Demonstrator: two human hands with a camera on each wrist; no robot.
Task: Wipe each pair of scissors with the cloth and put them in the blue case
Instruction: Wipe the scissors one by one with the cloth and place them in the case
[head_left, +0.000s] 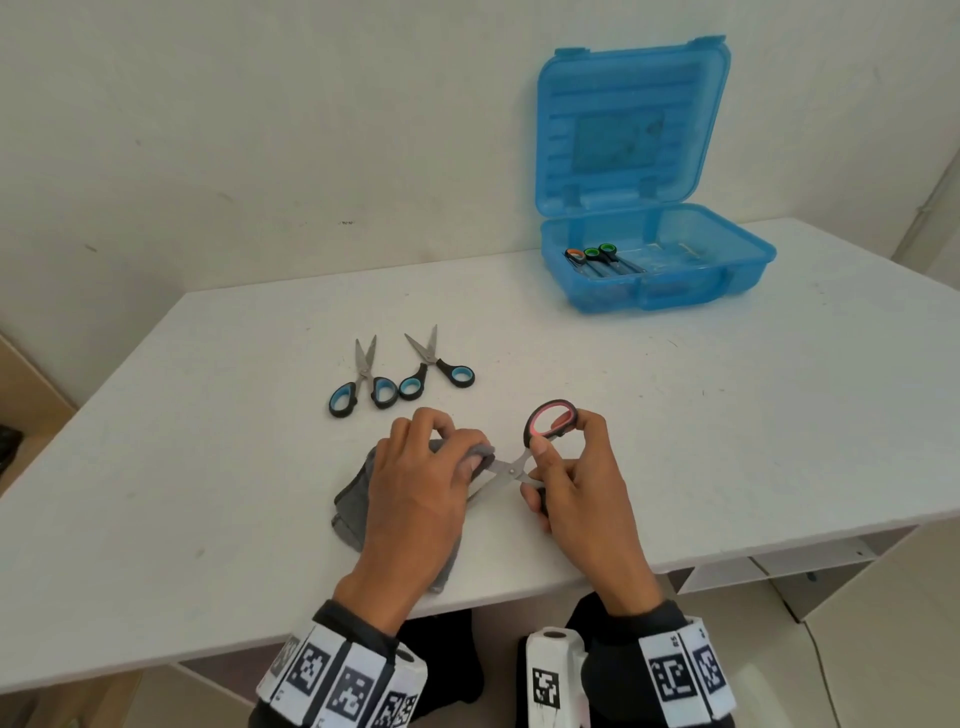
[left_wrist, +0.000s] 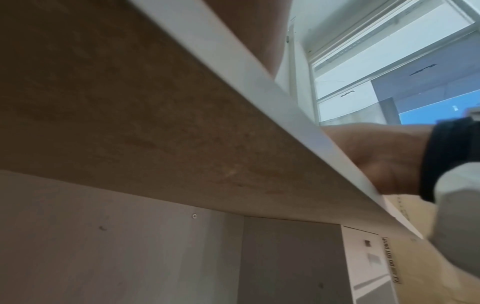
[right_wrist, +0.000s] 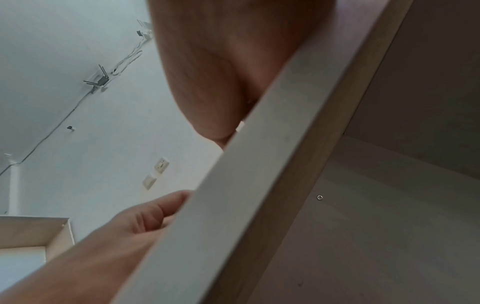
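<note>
In the head view my right hand (head_left: 563, 467) holds the handles of the red-handled scissors (head_left: 549, 422), blades spread open and pointing left. My left hand (head_left: 431, 467) grips the grey cloth (head_left: 353, 506) and pinches a fold of it round one blade near the pivot (head_left: 511, 470). Two blue-handled scissors (head_left: 363, 382) (head_left: 434, 371) lie on the white table behind my hands. The blue case (head_left: 660, 291) stands open at the back right with several scissors (head_left: 597, 257) inside. Both wrist views look from under the table edge (left_wrist: 259, 82) (right_wrist: 246, 164); the scissors and cloth are hidden there.
The white table (head_left: 727, 415) runs to a wall at the back. Its front edge is just under my wrists. A shelf unit (head_left: 769, 571) sits below the table on the right. Bare tabletop lies between my hands and the case.
</note>
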